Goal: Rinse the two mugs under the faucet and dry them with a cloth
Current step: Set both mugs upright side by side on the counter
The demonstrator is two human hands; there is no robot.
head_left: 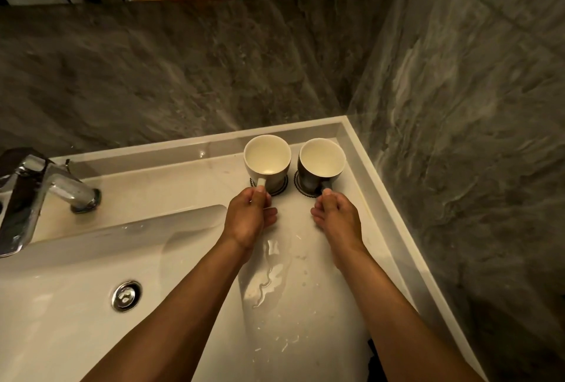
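Observation:
Two mugs stand upright on dark round coasters at the back right of the sink counter. The white mug [267, 157] is on the left, the dark mug [321, 161] with a pale inside on the right. My left hand [249, 216] pinches the white mug's handle. My right hand [336, 218] grips the dark mug's handle. Both mugs look empty. The chrome faucet [36, 195] stands at the far left, with no water running. No cloth is in view.
The white basin [76, 305] with a chrome drain [126, 295] lies at lower left. A puddle [269, 274] spreads on the counter between my forearms. Dark stone walls close in behind and to the right, beyond the raised counter rim [382, 186]. A mirror edge runs along the top.

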